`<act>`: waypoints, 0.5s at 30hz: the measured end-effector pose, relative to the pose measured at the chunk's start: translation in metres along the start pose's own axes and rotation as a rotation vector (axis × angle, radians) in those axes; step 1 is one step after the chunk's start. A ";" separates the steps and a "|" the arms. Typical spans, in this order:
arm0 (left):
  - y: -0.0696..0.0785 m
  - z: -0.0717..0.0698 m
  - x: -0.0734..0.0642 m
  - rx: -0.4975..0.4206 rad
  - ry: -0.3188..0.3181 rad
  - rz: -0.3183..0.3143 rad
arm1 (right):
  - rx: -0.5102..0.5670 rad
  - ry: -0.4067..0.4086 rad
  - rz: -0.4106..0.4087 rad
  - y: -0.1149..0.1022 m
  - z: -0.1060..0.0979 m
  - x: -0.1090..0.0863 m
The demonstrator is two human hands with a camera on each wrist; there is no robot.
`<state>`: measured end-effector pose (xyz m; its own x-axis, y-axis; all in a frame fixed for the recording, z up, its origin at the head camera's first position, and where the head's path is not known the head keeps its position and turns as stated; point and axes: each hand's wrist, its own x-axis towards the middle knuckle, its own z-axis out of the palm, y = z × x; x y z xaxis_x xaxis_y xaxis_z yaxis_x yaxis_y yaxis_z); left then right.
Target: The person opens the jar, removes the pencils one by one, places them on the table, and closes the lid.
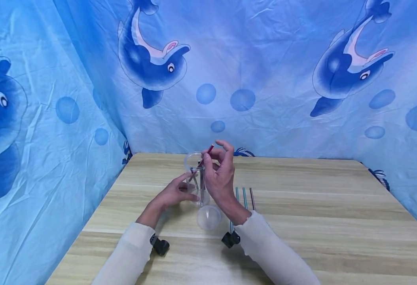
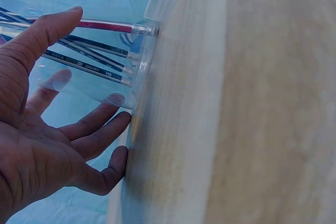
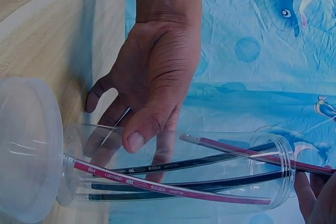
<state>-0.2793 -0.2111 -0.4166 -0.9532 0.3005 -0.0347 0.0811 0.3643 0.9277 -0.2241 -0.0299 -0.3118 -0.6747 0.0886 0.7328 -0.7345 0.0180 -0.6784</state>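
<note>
In the head view, at five o'clock, the loose pencils (image 1: 252,198) run partly hidden behind the right arm (image 1: 269,245). The left wrist view crops the jar (image 2: 113,35) at ten o'clock; the right wrist view crops the right hand (image 3: 321,203) at four.

left grip (image 2: 44,140) around clear jar (image 2: 107,36), pencils (image 2: 86,67) inside

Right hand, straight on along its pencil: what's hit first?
Probably the rim of the jar. The right hand holds a red pencil slanting into it; exact gap to the rim is unclear.
</note>
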 end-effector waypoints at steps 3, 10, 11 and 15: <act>0.000 0.000 0.000 0.000 0.002 0.005 | 0.000 -0.006 -0.007 0.005 0.000 0.000; 0.002 0.000 -0.002 0.005 0.000 -0.006 | 0.030 0.009 -0.040 0.037 0.000 -0.002; 0.002 0.000 -0.002 0.001 -0.002 -0.012 | 0.037 0.019 -0.048 0.039 -0.001 -0.003; 0.001 0.000 -0.001 0.005 0.003 -0.028 | 0.046 0.092 -0.110 0.041 -0.002 -0.002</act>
<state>-0.2785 -0.2113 -0.4153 -0.9559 0.2877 -0.0593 0.0560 0.3766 0.9247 -0.2526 -0.0275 -0.3415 -0.5820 0.1800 0.7930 -0.8075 -0.0128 -0.5897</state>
